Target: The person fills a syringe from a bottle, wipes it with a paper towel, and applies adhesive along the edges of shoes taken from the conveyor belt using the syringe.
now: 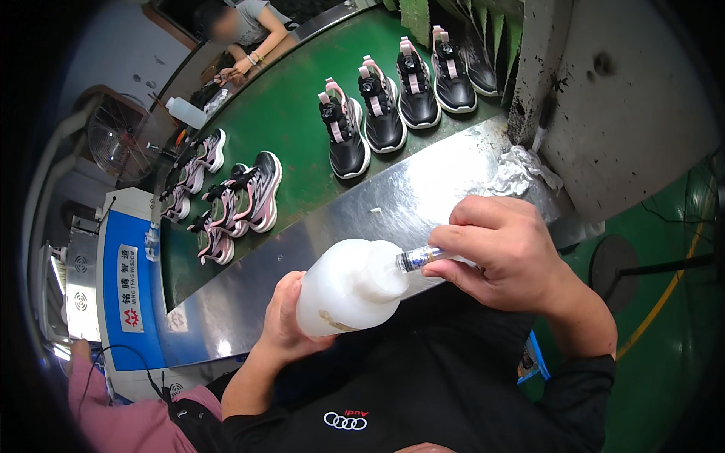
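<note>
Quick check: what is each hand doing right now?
Left hand: closed around the white plastic bottle.
Right hand: closed on a small clear syringe-like tube at the bottle's mouth.

White plastic bottle [351,287] — tilted, held above the lap — with a clear syringe-like tube [420,258] at its mouth.

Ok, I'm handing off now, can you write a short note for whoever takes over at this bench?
Left hand: grips the white plastic bottle, tilted, neck toward the right.
Right hand: holds a small clear tube with its tip at the bottle's mouth.
On the green belt: four black-and-pink shoes in a row, more pink-grey ones lying to the left.
Crumpled rag on the steel ledge.
Done: tube meets bottle. Whether liquid has passed: cannot tell.
</note>
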`<state>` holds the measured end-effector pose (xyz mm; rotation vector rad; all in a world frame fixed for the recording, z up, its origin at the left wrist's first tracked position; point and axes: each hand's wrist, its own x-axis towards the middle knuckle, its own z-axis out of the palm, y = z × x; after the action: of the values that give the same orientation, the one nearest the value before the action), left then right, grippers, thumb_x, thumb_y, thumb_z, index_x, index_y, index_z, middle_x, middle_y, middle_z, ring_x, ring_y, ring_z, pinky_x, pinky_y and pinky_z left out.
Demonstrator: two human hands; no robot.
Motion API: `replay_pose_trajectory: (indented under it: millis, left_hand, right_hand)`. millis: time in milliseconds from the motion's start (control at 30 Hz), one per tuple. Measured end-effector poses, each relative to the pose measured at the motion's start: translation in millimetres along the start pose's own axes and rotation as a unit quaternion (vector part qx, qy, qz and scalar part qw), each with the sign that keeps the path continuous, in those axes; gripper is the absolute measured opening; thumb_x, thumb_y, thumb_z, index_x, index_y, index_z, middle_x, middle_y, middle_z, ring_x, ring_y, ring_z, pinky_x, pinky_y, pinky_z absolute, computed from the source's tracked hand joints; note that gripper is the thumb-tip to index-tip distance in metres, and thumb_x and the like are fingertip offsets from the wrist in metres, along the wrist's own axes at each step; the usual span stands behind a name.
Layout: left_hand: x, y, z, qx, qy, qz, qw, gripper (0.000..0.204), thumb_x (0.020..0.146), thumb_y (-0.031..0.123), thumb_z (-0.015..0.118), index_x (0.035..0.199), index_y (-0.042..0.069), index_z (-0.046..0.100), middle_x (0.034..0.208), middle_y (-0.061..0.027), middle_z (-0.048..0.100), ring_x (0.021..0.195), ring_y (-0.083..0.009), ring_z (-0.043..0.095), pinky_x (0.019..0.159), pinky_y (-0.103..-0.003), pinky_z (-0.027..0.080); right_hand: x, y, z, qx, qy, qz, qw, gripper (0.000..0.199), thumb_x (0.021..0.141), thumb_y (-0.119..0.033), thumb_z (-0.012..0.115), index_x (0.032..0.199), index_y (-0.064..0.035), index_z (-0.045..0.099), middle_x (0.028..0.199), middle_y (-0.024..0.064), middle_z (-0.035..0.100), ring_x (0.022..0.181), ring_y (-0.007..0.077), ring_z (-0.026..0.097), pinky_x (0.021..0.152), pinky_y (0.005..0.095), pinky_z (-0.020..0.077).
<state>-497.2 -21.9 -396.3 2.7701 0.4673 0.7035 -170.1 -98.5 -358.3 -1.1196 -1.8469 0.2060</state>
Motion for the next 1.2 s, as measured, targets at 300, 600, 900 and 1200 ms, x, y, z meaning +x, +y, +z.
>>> replay_pose_trajectory:
  millis: [300,600,900,1200]
  left_hand:
    - [4,-9,-14,0.132,-0.145,-0.035,0.980,0.094,0.043,0.013,0.078,0.129,0.017,0.043,0.111,-0.0197,0.047,0.094,-0.0374,0.053,0.079,-0.044,0.046]
    - [12,-31,-13,0.156,-0.244,-0.050,0.956,0.089,0.046,0.009,0.075,0.129,0.017,0.045,0.113,-0.0205,0.047,0.100,-0.0383,0.051,0.083,-0.043,0.044]
    - [37,-21,5,0.132,-0.232,-0.045,0.963,0.090,0.043,0.012,0.081,0.127,0.020,0.048,0.116,-0.0199,0.048,0.102,-0.0369,0.051,0.084,-0.044,0.044]
    - [101,4,-14,0.257,-0.352,0.093,0.895,0.077,0.055,0.008,0.070,0.124,0.036,0.051,0.112,-0.0163,0.049,0.102,-0.0322,0.050,0.089,-0.044,0.042]
  right_hand:
    - [-41,13,37,-0.146,-0.100,0.028,0.984,0.020,0.069,-0.022,0.069,0.065,-0.0085,0.055,0.067,0.0029,0.049,0.054,0.0196,0.053,0.047,0.0319,0.0432]
    - [-99,24,64,0.113,-0.108,0.194,0.968,0.056,0.075,-0.010,0.067,0.126,-0.0003,0.046,0.113,0.0177,0.054,0.085,0.0297,0.062,0.075,0.0340,0.0503]
    - [-123,36,68,0.397,-0.050,0.365,0.840,0.036,0.087,-0.005,0.054,0.121,-0.0027,0.043,0.102,0.0088,0.056,0.073,0.0115,0.055,0.072,0.0254,0.0450]
    - [-168,22,100,0.474,0.041,0.422,0.772,0.018,0.091,-0.012,0.055,0.097,-0.0059,0.039,0.077,0.0038,0.052,0.064,0.0071,0.051,0.058,0.0225,0.0441]
